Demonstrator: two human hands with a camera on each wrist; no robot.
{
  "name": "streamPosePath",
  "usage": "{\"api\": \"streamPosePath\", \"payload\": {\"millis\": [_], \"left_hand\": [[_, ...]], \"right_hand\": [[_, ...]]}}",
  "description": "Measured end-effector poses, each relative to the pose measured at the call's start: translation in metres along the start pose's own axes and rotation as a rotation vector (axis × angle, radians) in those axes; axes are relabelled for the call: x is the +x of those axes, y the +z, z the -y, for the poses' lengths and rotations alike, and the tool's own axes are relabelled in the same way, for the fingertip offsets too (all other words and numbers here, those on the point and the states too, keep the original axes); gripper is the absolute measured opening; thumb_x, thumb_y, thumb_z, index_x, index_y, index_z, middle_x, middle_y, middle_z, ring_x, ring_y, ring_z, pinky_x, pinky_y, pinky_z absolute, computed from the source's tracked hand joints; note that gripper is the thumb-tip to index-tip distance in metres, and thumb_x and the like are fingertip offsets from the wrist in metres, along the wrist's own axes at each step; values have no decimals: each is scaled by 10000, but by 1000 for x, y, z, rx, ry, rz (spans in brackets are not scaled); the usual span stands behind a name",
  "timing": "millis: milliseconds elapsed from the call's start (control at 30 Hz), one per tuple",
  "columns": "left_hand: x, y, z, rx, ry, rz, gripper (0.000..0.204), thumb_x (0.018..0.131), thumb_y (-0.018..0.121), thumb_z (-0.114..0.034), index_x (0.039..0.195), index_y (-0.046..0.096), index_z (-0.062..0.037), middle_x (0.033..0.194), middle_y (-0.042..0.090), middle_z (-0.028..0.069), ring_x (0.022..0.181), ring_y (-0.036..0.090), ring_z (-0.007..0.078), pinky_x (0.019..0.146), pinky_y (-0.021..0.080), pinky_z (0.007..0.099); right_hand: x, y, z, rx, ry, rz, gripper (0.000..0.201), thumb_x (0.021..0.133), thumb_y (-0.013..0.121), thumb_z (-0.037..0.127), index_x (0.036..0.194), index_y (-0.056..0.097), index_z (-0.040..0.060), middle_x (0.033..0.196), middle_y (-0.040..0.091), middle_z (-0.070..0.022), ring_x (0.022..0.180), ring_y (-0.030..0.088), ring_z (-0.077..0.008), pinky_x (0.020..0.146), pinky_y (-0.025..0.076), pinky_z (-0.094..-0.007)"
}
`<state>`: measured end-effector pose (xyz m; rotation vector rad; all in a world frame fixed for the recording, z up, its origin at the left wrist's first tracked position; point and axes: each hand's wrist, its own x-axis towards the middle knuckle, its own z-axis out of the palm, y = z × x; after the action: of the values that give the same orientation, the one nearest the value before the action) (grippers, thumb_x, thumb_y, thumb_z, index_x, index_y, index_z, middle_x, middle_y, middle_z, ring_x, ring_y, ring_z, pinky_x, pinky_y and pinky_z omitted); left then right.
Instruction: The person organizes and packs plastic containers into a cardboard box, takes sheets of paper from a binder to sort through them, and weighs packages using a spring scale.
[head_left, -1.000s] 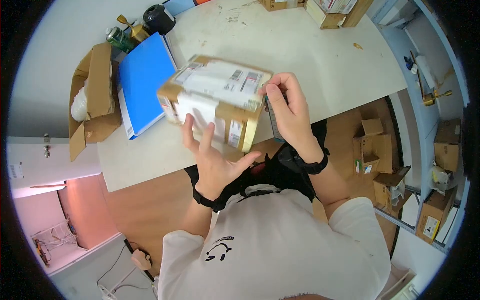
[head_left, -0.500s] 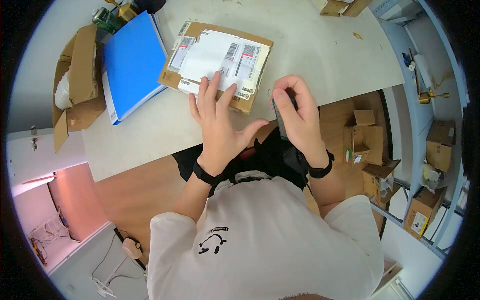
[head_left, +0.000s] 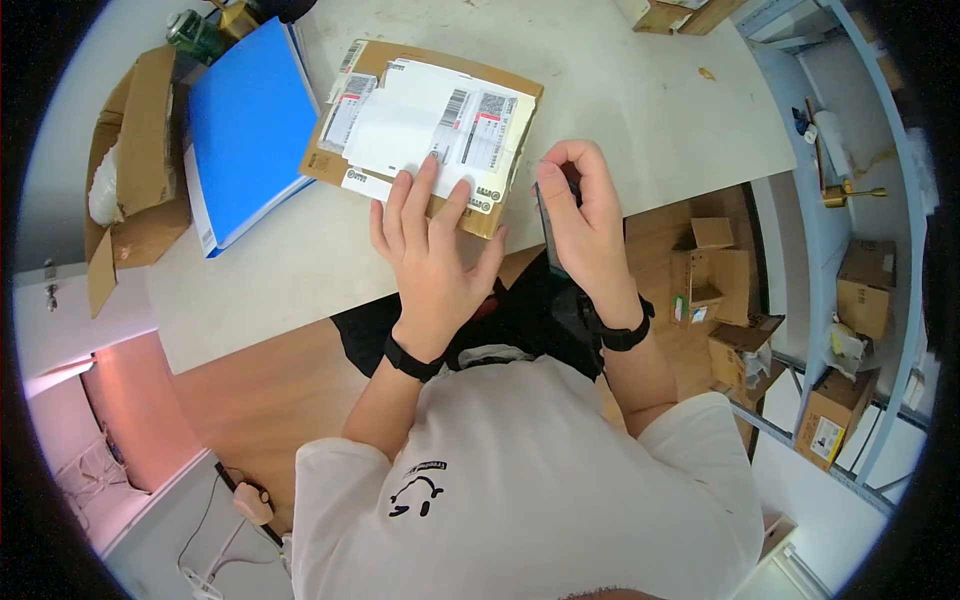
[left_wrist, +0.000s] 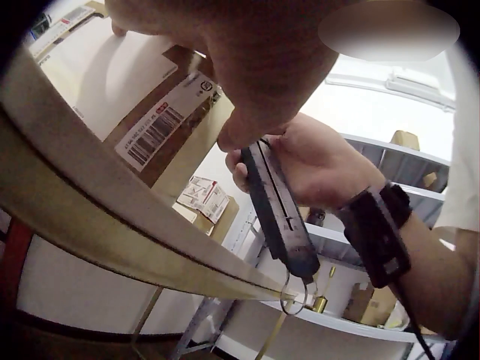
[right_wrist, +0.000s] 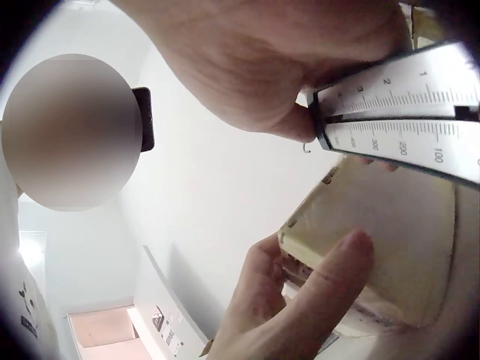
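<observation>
A taped cardboard box (head_left: 400, 125) with white shipping labels and barcodes lies on the table in front of me. My left hand (head_left: 430, 255) rests its spread, mostly straight fingers on the box's near edge. Its thumb lies against the side of the box in the right wrist view. To the right of the box, my right hand (head_left: 588, 225) grips a spring scale (right_wrist: 405, 112) with dark edges and a white face with numbered graduations. A metal ring (left_wrist: 294, 298) hangs from the scale's lower end in the left wrist view, and a small hook (right_wrist: 306, 146) shows in the right wrist view.
A blue binder (head_left: 250, 120) and an open carton (head_left: 150, 140) with white wrapping stand to the left on the table (head_left: 640, 120). More cartons (head_left: 715, 280) sit on the floor at right, beside blue-grey shelving (head_left: 865, 350). The table's near edge runs under my forearms.
The box, earlier tilted up with its near side showing, now lies label side up. My left thumb has moved in to its edge. The right hand keeps the spring scale and has moved away from the box.
</observation>
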<state>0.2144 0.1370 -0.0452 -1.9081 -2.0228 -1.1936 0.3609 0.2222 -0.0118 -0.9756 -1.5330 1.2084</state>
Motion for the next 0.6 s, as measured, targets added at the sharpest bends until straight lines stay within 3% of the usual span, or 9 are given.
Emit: {"api": "streamPosePath", "payload": {"millis": [300, 533, 600], "left_hand": [[-4, 0, 2, -8, -1, -20, 700, 742, 850, -228, 1350, 523, -107, 1529, 423, 176, 1428, 335, 410, 1157, 228, 559], [-6, 1, 2, -1, 4, -23, 696, 742, 848, -232, 1346, 524, -109, 1538, 409, 171, 1428, 329, 403, 1154, 229, 553], [-7, 4, 2, -38, -21, -66, 624, 756, 836, -295, 1307, 571, -170, 1506, 460, 138, 1411, 374, 357, 1141, 200, 573]], "right_hand": [[19, 8, -6, -147, -57, -5, 117, 1016, 583, 112, 1044, 555, 3, 933, 607, -73, 862, 571, -155, 797, 486, -302], [10, 17, -16, -125, -53, -145, 135, 1033, 577, 142, 1061, 556, 12, 952, 594, -74, 873, 572, -163, 802, 488, -297], [9, 17, -16, -119, -34, -162, 136, 1034, 577, 143, 1063, 555, 12, 955, 592, -74, 874, 570, -164, 800, 488, -293]]}}
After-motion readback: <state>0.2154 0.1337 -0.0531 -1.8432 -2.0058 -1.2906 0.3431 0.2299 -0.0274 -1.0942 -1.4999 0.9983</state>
